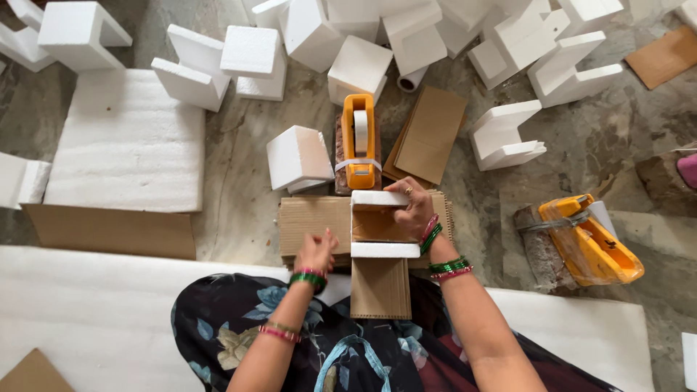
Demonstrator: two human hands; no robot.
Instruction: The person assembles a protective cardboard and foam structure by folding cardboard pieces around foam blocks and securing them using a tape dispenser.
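Right hand curled over a white foam piece wrapped in cardboard, gripping it atop a cardboard stack; left hand loosely closed, fingertips on the stack. Orange tape dispenser just beyond.

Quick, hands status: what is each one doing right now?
Left hand: fingers resting flat on the cardboard stack, holding nothing.
Right hand: closed around the foam-and-cardboard piece, gripping its top right edge.

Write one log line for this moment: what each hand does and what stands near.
left hand: on cardboard stack | right hand: gripping foam U-block lined with cardboard | ahead: orange tape dispenser
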